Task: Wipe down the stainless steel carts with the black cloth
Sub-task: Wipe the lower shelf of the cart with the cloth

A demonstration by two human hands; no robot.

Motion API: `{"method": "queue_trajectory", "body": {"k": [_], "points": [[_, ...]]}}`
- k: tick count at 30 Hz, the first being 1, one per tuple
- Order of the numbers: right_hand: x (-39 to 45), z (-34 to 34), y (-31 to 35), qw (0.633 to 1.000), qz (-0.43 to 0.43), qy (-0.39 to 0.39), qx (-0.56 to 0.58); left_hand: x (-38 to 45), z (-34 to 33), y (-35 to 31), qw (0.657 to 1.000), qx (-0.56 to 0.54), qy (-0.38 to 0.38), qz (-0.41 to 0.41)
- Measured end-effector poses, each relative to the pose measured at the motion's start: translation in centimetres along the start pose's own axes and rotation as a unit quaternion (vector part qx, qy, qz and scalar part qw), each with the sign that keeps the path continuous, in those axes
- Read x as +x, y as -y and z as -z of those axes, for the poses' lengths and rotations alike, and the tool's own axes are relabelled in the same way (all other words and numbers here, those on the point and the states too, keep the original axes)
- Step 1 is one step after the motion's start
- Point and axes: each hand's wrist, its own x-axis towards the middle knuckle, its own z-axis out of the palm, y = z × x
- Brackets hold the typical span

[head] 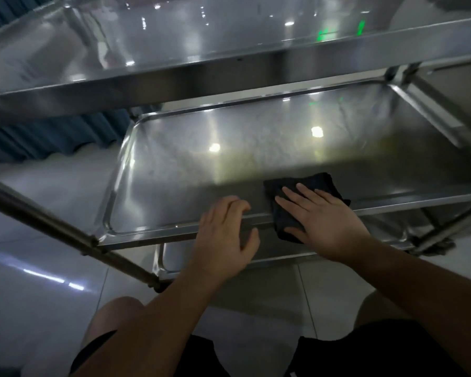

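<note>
Two hands: right hand flat on one black cloth, left hand beside.

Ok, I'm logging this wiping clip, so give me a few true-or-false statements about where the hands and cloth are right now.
1. The right hand presses the black cloth with flat fingers. True.
2. The cloth lies on the top shelf. False: it lies at the near edge of the middle shelf.
3. The left hand holds a second cloth. False: it holds nothing and rests at the shelf's near rim.
4. The left hand is to the left of the cloth. True.
</note>
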Motion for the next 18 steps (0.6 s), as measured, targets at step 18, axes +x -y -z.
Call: {"method": "queue_trajectory", "body": {"k": [18], "points": [[-8.0, -0.8, -15.1, 0.995, -0.089, 0.025, 0.044, 5.3, -10.1, -12.1, 0.966, 0.158, 0.189, -0.073]]}}
